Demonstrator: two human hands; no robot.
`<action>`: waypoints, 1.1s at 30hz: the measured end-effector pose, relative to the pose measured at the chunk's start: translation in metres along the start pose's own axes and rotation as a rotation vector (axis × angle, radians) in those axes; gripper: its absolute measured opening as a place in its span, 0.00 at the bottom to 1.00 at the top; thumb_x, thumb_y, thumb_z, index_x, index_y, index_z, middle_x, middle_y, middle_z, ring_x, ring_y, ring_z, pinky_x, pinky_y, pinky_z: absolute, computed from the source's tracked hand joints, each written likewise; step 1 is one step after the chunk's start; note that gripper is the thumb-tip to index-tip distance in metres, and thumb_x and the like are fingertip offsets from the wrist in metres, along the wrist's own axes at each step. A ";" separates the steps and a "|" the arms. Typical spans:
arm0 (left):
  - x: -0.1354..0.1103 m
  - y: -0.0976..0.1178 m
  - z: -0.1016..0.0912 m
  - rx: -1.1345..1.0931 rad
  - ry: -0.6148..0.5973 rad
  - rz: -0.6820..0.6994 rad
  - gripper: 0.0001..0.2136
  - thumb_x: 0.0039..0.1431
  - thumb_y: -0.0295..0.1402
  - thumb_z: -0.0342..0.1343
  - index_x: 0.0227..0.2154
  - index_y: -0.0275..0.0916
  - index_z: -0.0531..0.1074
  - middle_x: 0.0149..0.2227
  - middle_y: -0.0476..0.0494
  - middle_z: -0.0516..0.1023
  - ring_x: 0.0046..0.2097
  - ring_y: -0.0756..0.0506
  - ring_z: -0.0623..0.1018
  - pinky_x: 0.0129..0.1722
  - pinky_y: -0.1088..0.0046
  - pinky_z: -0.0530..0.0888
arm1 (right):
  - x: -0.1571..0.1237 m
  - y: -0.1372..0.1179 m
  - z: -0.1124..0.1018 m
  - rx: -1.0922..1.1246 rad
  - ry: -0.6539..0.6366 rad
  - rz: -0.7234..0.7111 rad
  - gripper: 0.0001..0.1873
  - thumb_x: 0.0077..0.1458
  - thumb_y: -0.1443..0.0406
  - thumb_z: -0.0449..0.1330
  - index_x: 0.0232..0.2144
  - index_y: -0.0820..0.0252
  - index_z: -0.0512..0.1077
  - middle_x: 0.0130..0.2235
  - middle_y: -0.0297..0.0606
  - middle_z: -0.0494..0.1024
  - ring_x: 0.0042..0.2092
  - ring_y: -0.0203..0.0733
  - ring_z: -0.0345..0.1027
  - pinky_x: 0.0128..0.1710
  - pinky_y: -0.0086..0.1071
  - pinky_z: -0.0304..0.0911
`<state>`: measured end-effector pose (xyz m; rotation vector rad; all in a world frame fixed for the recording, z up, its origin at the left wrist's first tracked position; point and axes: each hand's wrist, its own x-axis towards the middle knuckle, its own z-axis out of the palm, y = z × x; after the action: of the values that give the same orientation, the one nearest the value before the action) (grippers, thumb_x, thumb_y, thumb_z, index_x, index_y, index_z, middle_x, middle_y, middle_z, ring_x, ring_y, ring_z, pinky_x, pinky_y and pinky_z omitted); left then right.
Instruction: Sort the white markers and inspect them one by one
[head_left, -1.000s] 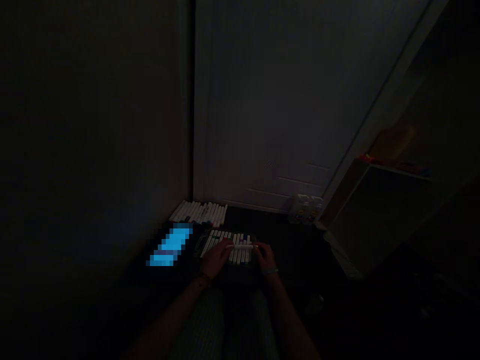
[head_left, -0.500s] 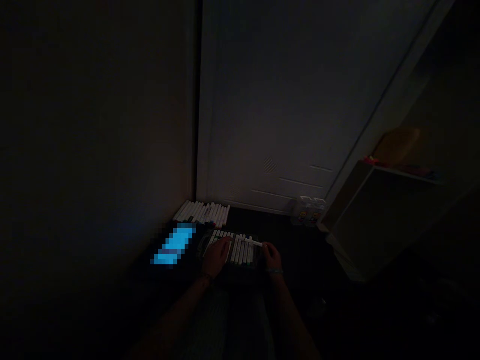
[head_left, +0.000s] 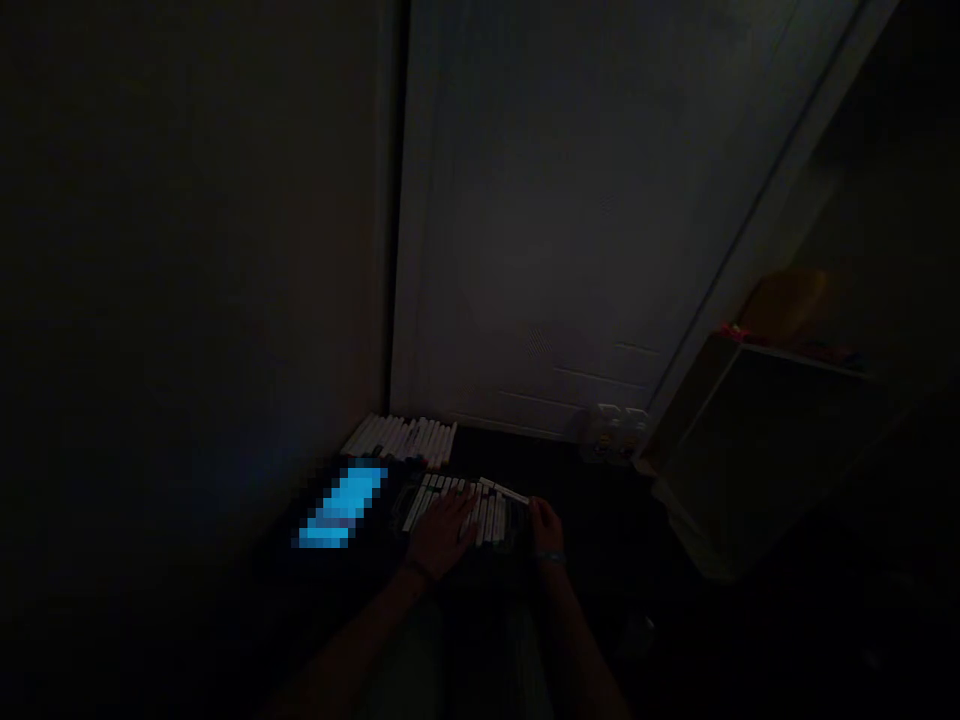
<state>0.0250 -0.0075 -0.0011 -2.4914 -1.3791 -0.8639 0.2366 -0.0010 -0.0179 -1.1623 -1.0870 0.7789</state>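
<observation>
My left hand (head_left: 444,525) lies with its fingers stretched out over a row of white markers (head_left: 491,518) in a dark case (head_left: 517,522). Its fingers hide part of the row. At the case's right side, my right hand (head_left: 546,524) is closed on the right end of a single white marker (head_left: 506,490), which slants up to the left above the others. More white markers (head_left: 401,437) lie side by side behind the case, to the left. The scene is very dark, so small details are lost.
A pixelated bright blue screen (head_left: 343,505) lies left of the case. Two clear containers (head_left: 616,434) stand by the pale wall (head_left: 525,250) at the back right. A box-like shelf (head_left: 765,430) with an orange object (head_left: 787,300) on top is farther right.
My left hand has moved right and spread its fingers over the markers. The marker in my right hand has tilted more. The whole view has shifted slightly.
</observation>
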 end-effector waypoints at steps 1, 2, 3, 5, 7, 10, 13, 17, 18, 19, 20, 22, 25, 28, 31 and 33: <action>0.000 0.000 0.001 -0.001 -0.007 -0.006 0.22 0.57 0.43 0.41 0.54 0.44 0.57 0.57 0.46 0.59 0.57 0.42 0.58 0.54 0.61 0.57 | 0.000 0.000 0.000 -0.004 -0.011 -0.003 0.20 0.47 0.52 0.53 0.34 0.62 0.72 0.35 0.39 0.76 0.38 0.42 0.68 0.38 0.31 0.62; -0.001 0.000 0.002 -0.001 -0.010 -0.015 0.23 0.56 0.45 0.41 0.54 0.44 0.57 0.57 0.46 0.59 0.57 0.42 0.58 0.54 0.61 0.57 | -0.001 0.000 0.000 -0.009 -0.022 -0.003 0.20 0.47 0.52 0.54 0.34 0.62 0.72 0.34 0.39 0.76 0.38 0.42 0.68 0.38 0.31 0.62; -0.001 0.001 0.003 -0.001 -0.011 -0.023 0.24 0.56 0.46 0.41 0.54 0.44 0.56 0.57 0.45 0.59 0.57 0.42 0.59 0.54 0.61 0.57 | -0.001 0.000 -0.001 -0.016 -0.033 -0.003 0.20 0.47 0.52 0.54 0.34 0.62 0.72 0.34 0.38 0.76 0.37 0.42 0.68 0.38 0.31 0.62; -0.002 0.002 0.003 0.002 -0.009 -0.034 0.24 0.55 0.46 0.42 0.54 0.43 0.57 0.56 0.45 0.61 0.57 0.41 0.59 0.54 0.60 0.57 | -0.003 -0.001 -0.001 -0.027 -0.050 0.005 0.20 0.46 0.52 0.54 0.33 0.62 0.72 0.34 0.38 0.76 0.37 0.42 0.68 0.37 0.31 0.62; -0.002 0.004 0.003 0.004 -0.006 -0.039 0.24 0.55 0.46 0.42 0.53 0.42 0.59 0.55 0.44 0.62 0.57 0.41 0.59 0.54 0.60 0.57 | -0.004 -0.002 -0.001 -0.031 -0.063 0.005 0.21 0.46 0.51 0.54 0.33 0.62 0.72 0.33 0.38 0.76 0.36 0.42 0.68 0.36 0.31 0.62; -0.002 0.006 0.002 -0.006 0.011 -0.046 0.22 0.56 0.44 0.42 0.52 0.42 0.61 0.54 0.44 0.63 0.57 0.41 0.60 0.53 0.61 0.59 | -0.006 -0.007 0.006 -0.025 -0.043 -0.009 0.22 0.46 0.51 0.53 0.34 0.62 0.72 0.35 0.39 0.76 0.38 0.42 0.67 0.37 0.31 0.61; -0.002 0.008 -0.002 -0.033 0.030 -0.047 0.21 0.55 0.42 0.44 0.50 0.41 0.63 0.52 0.43 0.66 0.55 0.41 0.61 0.51 0.61 0.60 | -0.009 -0.013 0.019 -0.041 0.001 -0.029 0.23 0.47 0.50 0.52 0.35 0.62 0.72 0.36 0.40 0.76 0.39 0.43 0.67 0.38 0.32 0.60; -0.001 0.011 -0.014 -0.059 0.038 -0.051 0.17 0.54 0.40 0.46 0.45 0.41 0.66 0.46 0.41 0.70 0.50 0.41 0.66 0.48 0.60 0.62 | -0.014 -0.015 0.030 -0.290 0.054 -0.101 0.19 0.46 0.50 0.53 0.32 0.56 0.74 0.33 0.38 0.75 0.40 0.44 0.65 0.44 0.36 0.54; -0.001 0.011 -0.018 -0.062 0.052 -0.064 0.16 0.54 0.40 0.46 0.43 0.41 0.66 0.44 0.41 0.71 0.49 0.41 0.67 0.47 0.60 0.63 | -0.015 -0.014 0.029 -0.347 0.076 -0.101 0.19 0.46 0.50 0.53 0.32 0.54 0.74 0.33 0.37 0.75 0.40 0.44 0.65 0.45 0.37 0.52; 0.000 0.011 -0.021 -0.065 0.070 -0.083 0.14 0.54 0.40 0.46 0.40 0.41 0.67 0.42 0.41 0.72 0.47 0.41 0.68 0.46 0.60 0.63 | -0.016 -0.013 0.028 -0.379 0.091 -0.090 0.18 0.46 0.50 0.53 0.32 0.54 0.74 0.33 0.37 0.75 0.40 0.45 0.65 0.46 0.37 0.51; 0.001 0.010 -0.024 -0.071 0.087 -0.104 0.12 0.54 0.40 0.46 0.38 0.41 0.68 0.40 0.42 0.72 0.46 0.41 0.68 0.46 0.60 0.63 | -0.016 -0.012 0.026 -0.388 0.097 -0.075 0.19 0.46 0.50 0.53 0.32 0.53 0.74 0.34 0.37 0.75 0.40 0.45 0.65 0.46 0.37 0.50; 0.004 0.007 -0.029 -0.095 0.127 -0.159 0.10 0.55 0.39 0.45 0.32 0.41 0.68 0.36 0.43 0.72 0.43 0.43 0.69 0.45 0.61 0.63 | -0.016 -0.011 0.023 -0.377 0.094 -0.051 0.20 0.46 0.49 0.52 0.33 0.53 0.74 0.35 0.36 0.75 0.40 0.44 0.65 0.46 0.36 0.50; 0.011 -0.002 -0.034 -0.167 0.251 -0.259 0.08 0.56 0.35 0.43 0.33 0.40 0.66 0.37 0.44 0.69 0.43 0.44 0.69 0.44 0.64 0.65 | -0.015 -0.011 0.022 -0.368 0.100 -0.043 0.20 0.45 0.49 0.53 0.32 0.53 0.74 0.35 0.37 0.75 0.41 0.45 0.65 0.46 0.37 0.50; 0.014 -0.011 -0.032 -0.224 0.390 -0.332 0.11 0.57 0.33 0.41 0.41 0.38 0.63 0.45 0.41 0.64 0.47 0.45 0.67 0.47 0.66 0.65 | -0.014 -0.015 0.023 -0.321 0.095 -0.048 0.20 0.46 0.49 0.52 0.32 0.54 0.74 0.34 0.36 0.76 0.40 0.45 0.65 0.43 0.35 0.53; 0.012 -0.015 -0.024 -0.188 0.317 -0.256 0.12 0.58 0.32 0.40 0.44 0.38 0.62 0.46 0.40 0.66 0.49 0.44 0.67 0.49 0.64 0.64 | -0.015 -0.017 0.024 -0.254 0.066 -0.058 0.19 0.46 0.49 0.52 0.31 0.54 0.74 0.32 0.35 0.76 0.38 0.44 0.66 0.39 0.33 0.56; 0.009 -0.014 -0.018 -0.136 0.222 -0.171 0.13 0.58 0.33 0.40 0.44 0.39 0.63 0.45 0.40 0.68 0.49 0.43 0.67 0.49 0.62 0.63 | -0.015 -0.017 0.024 -0.215 0.068 -0.070 0.19 0.47 0.49 0.52 0.31 0.54 0.74 0.32 0.34 0.76 0.37 0.43 0.66 0.37 0.32 0.57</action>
<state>0.0097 0.0001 0.0171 -2.3077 -1.5170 -1.2663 0.2080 -0.0106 -0.0049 -1.3148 -1.1693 0.5742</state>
